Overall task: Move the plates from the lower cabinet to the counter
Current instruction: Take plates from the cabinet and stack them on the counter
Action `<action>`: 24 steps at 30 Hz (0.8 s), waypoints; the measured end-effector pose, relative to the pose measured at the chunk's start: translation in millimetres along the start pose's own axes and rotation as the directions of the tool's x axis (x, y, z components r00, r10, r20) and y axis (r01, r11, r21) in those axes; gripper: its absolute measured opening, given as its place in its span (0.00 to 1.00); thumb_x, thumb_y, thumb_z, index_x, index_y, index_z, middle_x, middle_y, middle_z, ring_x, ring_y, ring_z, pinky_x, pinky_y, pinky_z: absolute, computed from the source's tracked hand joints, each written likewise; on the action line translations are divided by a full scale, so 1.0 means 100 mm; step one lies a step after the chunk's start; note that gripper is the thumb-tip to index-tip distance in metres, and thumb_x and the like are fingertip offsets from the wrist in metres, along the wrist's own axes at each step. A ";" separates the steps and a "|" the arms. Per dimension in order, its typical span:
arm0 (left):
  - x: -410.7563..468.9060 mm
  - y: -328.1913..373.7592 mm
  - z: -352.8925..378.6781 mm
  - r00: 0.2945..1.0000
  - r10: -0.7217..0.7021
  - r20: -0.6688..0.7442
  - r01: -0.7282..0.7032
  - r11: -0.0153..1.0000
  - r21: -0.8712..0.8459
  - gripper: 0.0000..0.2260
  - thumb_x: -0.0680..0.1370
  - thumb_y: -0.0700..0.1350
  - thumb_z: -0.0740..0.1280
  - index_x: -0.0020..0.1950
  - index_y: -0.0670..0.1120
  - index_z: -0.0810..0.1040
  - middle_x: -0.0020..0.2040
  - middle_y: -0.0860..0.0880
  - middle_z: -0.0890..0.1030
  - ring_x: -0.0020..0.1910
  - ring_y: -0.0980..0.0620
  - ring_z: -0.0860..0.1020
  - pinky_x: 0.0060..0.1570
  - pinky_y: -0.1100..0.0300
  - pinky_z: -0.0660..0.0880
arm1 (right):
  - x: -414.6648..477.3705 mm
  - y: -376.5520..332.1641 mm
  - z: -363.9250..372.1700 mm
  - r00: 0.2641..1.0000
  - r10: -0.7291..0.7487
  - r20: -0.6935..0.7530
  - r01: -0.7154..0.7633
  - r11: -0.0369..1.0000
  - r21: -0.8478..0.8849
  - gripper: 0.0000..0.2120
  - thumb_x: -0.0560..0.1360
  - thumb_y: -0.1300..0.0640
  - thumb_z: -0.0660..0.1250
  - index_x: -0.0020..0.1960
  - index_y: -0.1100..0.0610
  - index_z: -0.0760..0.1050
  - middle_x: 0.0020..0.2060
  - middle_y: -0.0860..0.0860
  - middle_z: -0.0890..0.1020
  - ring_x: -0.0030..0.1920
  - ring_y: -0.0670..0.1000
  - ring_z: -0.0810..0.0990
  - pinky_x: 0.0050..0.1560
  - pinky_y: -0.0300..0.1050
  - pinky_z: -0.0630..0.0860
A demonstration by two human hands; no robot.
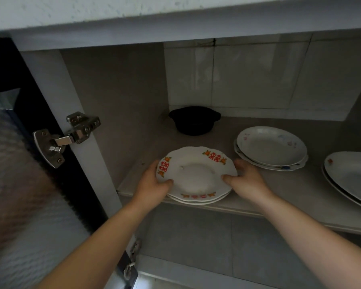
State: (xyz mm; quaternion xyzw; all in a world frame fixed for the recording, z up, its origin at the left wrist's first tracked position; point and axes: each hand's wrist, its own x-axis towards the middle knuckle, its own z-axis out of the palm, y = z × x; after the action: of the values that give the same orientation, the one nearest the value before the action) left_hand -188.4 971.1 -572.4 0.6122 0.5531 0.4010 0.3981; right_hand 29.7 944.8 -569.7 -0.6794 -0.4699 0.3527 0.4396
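Centre of the frame: a short stack of white plates (196, 174) with red-and-orange rim print, sitting at the front edge of the cabinet shelf (279, 197). Left hand (152, 184) clamped on the stack's left rim, thumb over the top plate, fingers hidden beneath. Right hand (246, 180) gripping the right rim likewise, thumb pressed on the upper face. Whether lifted clear of the shelf or resting on it, impossible to tell. Right of centre, well apart from the held stack: a second stack of pale floral plates (271, 148). At the far right edge, partly cut off: oval dishes (350, 176), stacked. Behind, toward the back wall: a black lugged pot (194, 120). Left of frame: the open door (29, 205) on a metal hinge (65, 138).
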 end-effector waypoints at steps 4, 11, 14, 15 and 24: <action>0.17 0.05 -0.01 1.000 -0.015 0.025 0.013 0.996 0.089 0.19 0.71 0.31 0.66 0.60 0.42 0.73 0.54 0.46 0.79 0.55 0.47 0.77 0.55 0.57 0.72 | 0.01 -0.05 0.03 0.999 -0.007 0.037 0.008 1.000 -0.016 0.18 0.72 0.70 0.65 0.60 0.60 0.74 0.53 0.55 0.80 0.57 0.55 0.78 0.54 0.45 0.73; -0.02 -0.01 0.02 0.998 -0.041 0.039 0.043 0.997 -0.057 0.18 0.72 0.29 0.66 0.56 0.47 0.74 0.51 0.46 0.80 0.51 0.49 0.78 0.53 0.58 0.73 | -0.04 -0.02 -0.08 0.997 0.010 0.081 -0.005 0.998 -0.068 0.20 0.71 0.69 0.67 0.61 0.56 0.73 0.48 0.50 0.78 0.50 0.50 0.76 0.54 0.45 0.73; -0.10 -0.04 -0.01 0.997 -0.033 0.064 0.039 0.994 -0.098 0.19 0.72 0.30 0.66 0.55 0.50 0.74 0.50 0.49 0.81 0.52 0.49 0.79 0.54 0.55 0.75 | -0.08 0.01 -0.11 0.996 0.020 0.084 -0.015 0.998 -0.059 0.18 0.72 0.68 0.68 0.57 0.52 0.73 0.42 0.43 0.75 0.47 0.50 0.76 0.50 0.49 0.77; -0.11 -0.05 -0.01 0.997 -0.040 0.067 0.048 0.992 -0.113 0.19 0.72 0.30 0.67 0.54 0.52 0.74 0.50 0.50 0.81 0.53 0.49 0.79 0.56 0.52 0.75 | -0.09 0.01 -0.11 0.996 0.028 0.084 -0.025 0.999 -0.040 0.17 0.72 0.68 0.68 0.55 0.51 0.72 0.41 0.41 0.75 0.47 0.50 0.76 0.49 0.51 0.78; -0.16 0.04 0.01 0.992 -0.114 0.049 0.120 0.982 -0.144 0.20 0.72 0.30 0.67 0.55 0.52 0.72 0.48 0.51 0.80 0.51 0.47 0.78 0.57 0.46 0.75 | -0.19 -0.01 -0.10 0.996 0.060 0.067 -0.065 0.994 0.083 0.19 0.71 0.70 0.67 0.55 0.50 0.73 0.42 0.42 0.77 0.51 0.53 0.79 0.54 0.58 0.78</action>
State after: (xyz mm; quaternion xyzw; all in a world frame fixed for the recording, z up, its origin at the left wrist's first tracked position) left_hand -186.9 954.5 -570.3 0.5556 0.5491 0.4041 0.4759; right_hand 32.3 924.5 -564.1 -0.6627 -0.4470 0.4077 0.4413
